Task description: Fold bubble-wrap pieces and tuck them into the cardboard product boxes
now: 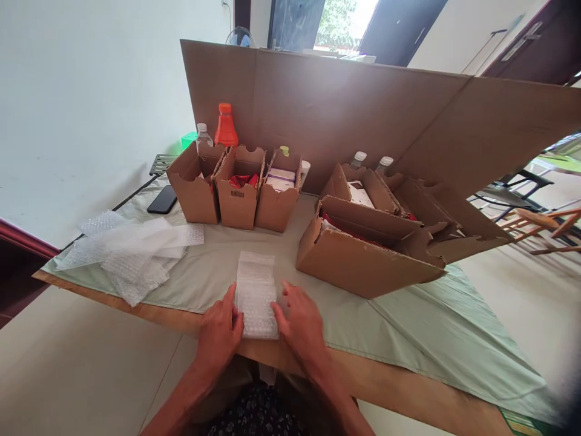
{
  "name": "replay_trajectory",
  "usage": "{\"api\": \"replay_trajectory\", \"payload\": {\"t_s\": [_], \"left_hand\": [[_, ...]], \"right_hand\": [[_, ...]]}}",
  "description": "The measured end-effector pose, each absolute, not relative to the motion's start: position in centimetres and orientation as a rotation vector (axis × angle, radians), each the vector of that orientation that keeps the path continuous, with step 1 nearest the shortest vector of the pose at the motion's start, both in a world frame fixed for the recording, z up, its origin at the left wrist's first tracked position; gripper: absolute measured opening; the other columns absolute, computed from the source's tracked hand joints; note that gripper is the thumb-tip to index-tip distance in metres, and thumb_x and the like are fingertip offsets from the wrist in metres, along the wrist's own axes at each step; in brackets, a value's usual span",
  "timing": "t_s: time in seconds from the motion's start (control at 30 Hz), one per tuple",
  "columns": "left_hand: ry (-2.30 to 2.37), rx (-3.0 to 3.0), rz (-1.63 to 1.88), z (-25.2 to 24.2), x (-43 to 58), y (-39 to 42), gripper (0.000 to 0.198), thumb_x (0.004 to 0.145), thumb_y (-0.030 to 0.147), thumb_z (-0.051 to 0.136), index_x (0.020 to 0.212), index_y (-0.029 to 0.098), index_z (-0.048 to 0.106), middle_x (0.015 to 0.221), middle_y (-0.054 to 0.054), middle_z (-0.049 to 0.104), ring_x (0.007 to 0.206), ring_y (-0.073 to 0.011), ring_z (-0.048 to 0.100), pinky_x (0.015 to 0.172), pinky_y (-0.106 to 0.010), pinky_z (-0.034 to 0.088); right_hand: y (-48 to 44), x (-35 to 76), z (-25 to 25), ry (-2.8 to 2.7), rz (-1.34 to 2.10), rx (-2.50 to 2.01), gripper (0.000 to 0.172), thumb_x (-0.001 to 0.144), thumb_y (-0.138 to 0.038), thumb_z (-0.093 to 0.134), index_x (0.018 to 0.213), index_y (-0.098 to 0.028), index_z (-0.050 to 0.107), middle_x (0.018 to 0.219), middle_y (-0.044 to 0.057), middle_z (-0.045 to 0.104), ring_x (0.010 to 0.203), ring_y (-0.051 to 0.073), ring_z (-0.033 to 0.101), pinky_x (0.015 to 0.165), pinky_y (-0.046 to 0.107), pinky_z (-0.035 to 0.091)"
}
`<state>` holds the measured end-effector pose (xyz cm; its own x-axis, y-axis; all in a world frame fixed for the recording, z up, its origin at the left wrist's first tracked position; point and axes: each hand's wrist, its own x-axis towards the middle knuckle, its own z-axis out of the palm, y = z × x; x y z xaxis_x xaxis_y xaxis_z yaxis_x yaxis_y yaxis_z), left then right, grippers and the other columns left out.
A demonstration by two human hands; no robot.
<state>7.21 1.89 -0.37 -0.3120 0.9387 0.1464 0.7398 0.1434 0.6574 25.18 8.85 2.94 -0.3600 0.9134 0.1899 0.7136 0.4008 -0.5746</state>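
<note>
Plastic bubble-wrap (256, 297) on cloth (218, 257) between left hand (221, 324), right hand (302, 321).

Looks forward and down from the head in a single view, from above and behind the left hand (221, 324) and right hand (301, 320). Takes in the tabletop (408, 383) close up around both hands and, farther beyond them, a cardboard panel (318, 106) and bright opening (344, 25).

A pale green cloth (218, 263) covers the table (385, 385), its wooden front edge (431, 402) showing, and on it rest a flat bubble-wrap piece (256, 303) at the front, a loose heap of bubble-wrap sheets (143, 248), a black phone (162, 200), three cardboard bins (238, 211) and, farther right, more cardboard bins (349, 263).
</note>
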Motion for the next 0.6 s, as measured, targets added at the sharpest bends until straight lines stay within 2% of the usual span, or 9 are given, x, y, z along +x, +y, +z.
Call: {"api": "replay_trajectory", "payload": {"t_s": [0.1, 0.23, 0.27, 0.33, 0.4, 0.43, 0.47, 0.53, 0.6], "left_hand": [[2.2, 1.686, 0.803, -0.4, 7.1, 2.0, 0.059, 0.088, 0.018, 0.044, 0.146, 0.012, 0.044, 0.078, -0.004, 0.066, 0.075, -0.0249, 0.063, 0.078, -0.038, 0.049], [2.22, 1.691, 0.771, -0.5, 6.6, 1.7, 0.055, 0.09, 0.023, 0.046, 0.144, 0.011, 0.047, 0.079, -0.006, 0.066, 0.077, -0.0268, 0.064, 0.081, -0.042, 0.051], [2.205, 1.699, 0.826, -0.5, 6.4, 1.3, 0.053, 0.091, 0.027, 0.048, 0.142, 0.013, 0.049, 0.087, -0.008, 0.068, 0.084, -0.0282, 0.065, 0.084, -0.044, 0.051], [2.124, 1.771, 0.962, -0.3, 5.8, 0.2, 0.052, 0.091, 0.035, 0.055, 0.14, 0.018, 0.053, 0.116, -0.015, 0.067, 0.108, -0.0323, 0.063, 0.094, -0.048, 0.05], [1.955, 1.924, 1.029, 0.0, 5.2, -1.0, 0.053, 0.088, 0.04, 0.064, 0.139, 0.025, 0.055, 0.141, -0.015, 0.056, 0.129, -0.034, 0.054, 0.105, -0.048, 0.045], [1.857, 2.003, 1.02, 0.2, 5.0, -1.6, 0.051, 0.088, 0.039, 0.065, 0.137, 0.028, 0.057, 0.143, -0.013, 0.056, 0.132, -0.0329, 0.052, 0.108, -0.047, 0.044], [1.778, 2.06, 0.998, 0.3, 4.9, -2.0, 0.045, 0.09, 0.036, 0.064, 0.134, 0.03, 0.06, 0.137, -0.011, 0.062, 0.128, -0.031, 0.056, 0.107, -0.045, 0.044], [1.743, 2.088, 0.962, 0.4, 5.0, -2.2, 0.032, 0.096, 0.03, 0.056, 0.126, 0.029, 0.066, 0.111, -0.009, 0.073, 0.107, -0.0266, 0.066, 0.096, -0.042, 0.05], [1.869, 2.035, 0.935, 0.2, 5.3, -1.6, 0.028, 0.098, 0.027, 0.05, 0.118, 0.024, 0.069, 0.089, -0.007, 0.074, 0.086, -0.0244, 0.068, 0.083, -0.04, 0.053]], "right_hand": [[7.4, 27.0, 3.5, -2.264, 0.344, -1.181, 0.041, 0.092, -0.022, 0.056, 0.133, -0.023, 0.058, 0.122, 0.014, 0.068, 0.109, 0.03, 0.063, 0.092, 0.046, 0.05], [6.4, 27.0, 3.3, -2.634, 0.506, -0.905, 0.045, 0.084, -0.012, 0.065, 0.127, -0.024, 0.063, 0.145, 0.013, 0.057, 0.131, 0.033, 0.053, 0.103, 0.051, 0.047], [6.4, 26.8, 3.1, -2.655, 0.541, -0.892, 0.041, 0.085, -0.01, 0.064, 0.123, -0.024, 0.066, 0.144, 0.012, 0.058, 0.132, 0.033, 0.053, 0.104, 0.052, 0.046], [6.6, 26.3, 2.9, -2.593, 0.631, -0.908, 0.033, 0.089, -0.008, 0.058, 0.115, -0.025, 0.07, 0.132, 0.01, 0.067, 0.125, 0.029, 0.06, 0.101, 0.048, 0.048], [7.0, 26.1, 2.8, -2.476, 0.777, -0.946, 0.029, 0.094, -0.011, 0.055, 0.113, -0.025, 0.071, 0.117, 0.007, 0.075, 0.11, 0.025, 0.067, 0.097, 0.043, 0.051], [7.1, 26.1, 2.9, -2.425, 0.861, -0.967, 0.027, 0.095, -0.014, 0.056, 0.114, -0.025, 0.072, 0.112, 0.006, 0.076, 0.105, 0.024, 0.069, 0.096, 0.041, 0.052], [7.3, 26.1, 2.9, -2.384, 0.945, -0.988, 0.026, 0.096, -0.017, 0.056, 0.114, -0.025, 0.072, 0.108, 0.005, 0.077, 0.102, 0.023, 0.07, 0.095, 0.039, 0.053], [7.6, 25.9, 2.9, -2.338, 1.093, -1.025, 0.025, 0.096, -0.02, 0.056, 0.113, -0.026, 0.074, 0.107, 0.004, 0.078, 0.099, 0.022, 0.071, 0.092, 0.036, 0.054], [7.7, 25.7, 2.7, -2.285, 1.094, -1.081, 0.026, 0.095, -0.021, 0.055, 0.114, -0.024, 0.073, 0.108, 0.005, 0.078, 0.097, 0.023, 0.072, 0.088, 0.035, 0.055]]}}
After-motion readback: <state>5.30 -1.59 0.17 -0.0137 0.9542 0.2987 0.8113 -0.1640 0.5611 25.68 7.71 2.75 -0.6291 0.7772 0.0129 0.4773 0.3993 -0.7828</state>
